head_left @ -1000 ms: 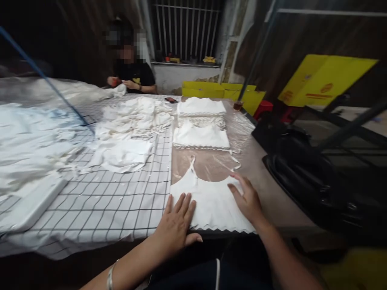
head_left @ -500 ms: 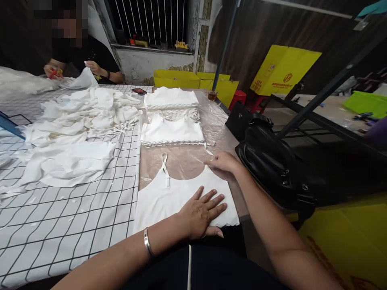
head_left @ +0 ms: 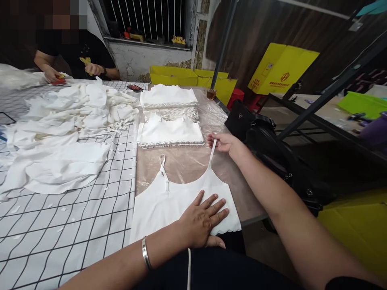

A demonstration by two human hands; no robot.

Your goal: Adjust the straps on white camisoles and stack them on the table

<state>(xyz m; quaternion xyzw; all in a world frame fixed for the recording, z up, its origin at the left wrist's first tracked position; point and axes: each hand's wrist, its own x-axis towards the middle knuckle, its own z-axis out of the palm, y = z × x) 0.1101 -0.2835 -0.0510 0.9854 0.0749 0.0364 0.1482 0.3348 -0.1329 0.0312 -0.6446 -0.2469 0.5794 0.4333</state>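
White and flat, a camisole (head_left: 178,197) lay at the near edge of the table (head_left: 248,199), the left hand (head_left: 204,220) palm-down on it, fingers spread wide, while the right hand (head_left: 222,143) pinched 1 strap (head_left: 212,154), holding it straight. Beyond lay 2 stacks of folded white tops (head_left: 171,131); to their left, loose white garments (head_left: 90,104) sat heaped on a checked cloth (head_left: 99,225)

On the counter (head_left: 249,203) before you lies a camisole (head_left: 175,197); behind it, garment stacks (head_left: 171,132); left, heaped garments (head_left: 81,106); right, a bag (head_left: 269,147).
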